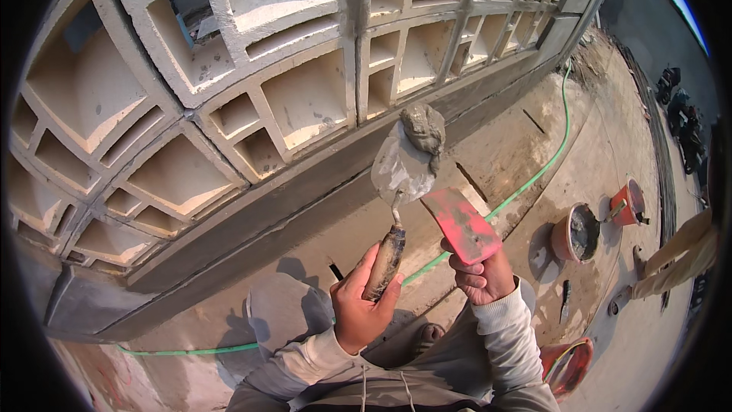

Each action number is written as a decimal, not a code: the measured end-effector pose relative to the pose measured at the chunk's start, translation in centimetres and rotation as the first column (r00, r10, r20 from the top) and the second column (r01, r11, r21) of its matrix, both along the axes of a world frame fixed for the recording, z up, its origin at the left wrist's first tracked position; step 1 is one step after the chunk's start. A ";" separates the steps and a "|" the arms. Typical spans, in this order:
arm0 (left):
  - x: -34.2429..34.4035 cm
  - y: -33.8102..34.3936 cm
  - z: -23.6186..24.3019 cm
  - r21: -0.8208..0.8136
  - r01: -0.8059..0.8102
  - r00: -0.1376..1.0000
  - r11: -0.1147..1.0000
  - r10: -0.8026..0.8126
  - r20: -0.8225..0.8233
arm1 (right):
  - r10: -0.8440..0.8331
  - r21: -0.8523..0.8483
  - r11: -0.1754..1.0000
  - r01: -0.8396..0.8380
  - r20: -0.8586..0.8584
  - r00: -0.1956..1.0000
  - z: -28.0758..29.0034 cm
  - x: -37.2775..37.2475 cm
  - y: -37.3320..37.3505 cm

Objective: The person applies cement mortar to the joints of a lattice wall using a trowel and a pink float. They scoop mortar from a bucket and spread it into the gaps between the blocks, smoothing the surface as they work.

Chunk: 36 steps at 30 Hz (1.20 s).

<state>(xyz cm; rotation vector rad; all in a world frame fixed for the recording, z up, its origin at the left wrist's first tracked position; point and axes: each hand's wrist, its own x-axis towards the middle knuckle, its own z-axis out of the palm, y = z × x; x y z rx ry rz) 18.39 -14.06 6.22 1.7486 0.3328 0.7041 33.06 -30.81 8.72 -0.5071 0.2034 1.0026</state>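
- The person's left hand (364, 307) grasps the dark, worn handle of a trowel (391, 171), thumb on one side and fingers on the other; the blade points away from the hand, toward the wall.
- A lump of wet grey mortar (424, 131) sits at the far end of that blade, well beyond the left hand.
- The right hand (484, 278) is closed around the near end of a flat red board (465, 227), smeared with grey. The board's far corner is just beside the trowel blade; whether they touch is unclear.
- Ahead of both hands rises a wall of cream openwork blocks (309, 107), with a smooth grey base (229, 238) below.
- Beyond the right hand, a green hose (550, 162) crosses the dusty ground. Farther to that hand's right are a bucket of grey mortar (563, 238) and a smaller orange bucket (622, 210); a narrow tool (565, 301) lies nearer.
- At the far right, another person's legs (679, 253) show.
- As to progress, the visible blocks stand in place, with grey in many joints, and the base looks mostly smoothed. The mortar on the trowel is not yet laid, and plenty remains in the bucket; which joints are unfinished cannot be told.
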 end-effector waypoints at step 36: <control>-1.2 -1.3 -2.5 0.109 -0.005 0.997 0.994 -0.004 0.079 | -0.004 -0.169 0.982 0.090 0.451 0.892 2.8 0.7 1.6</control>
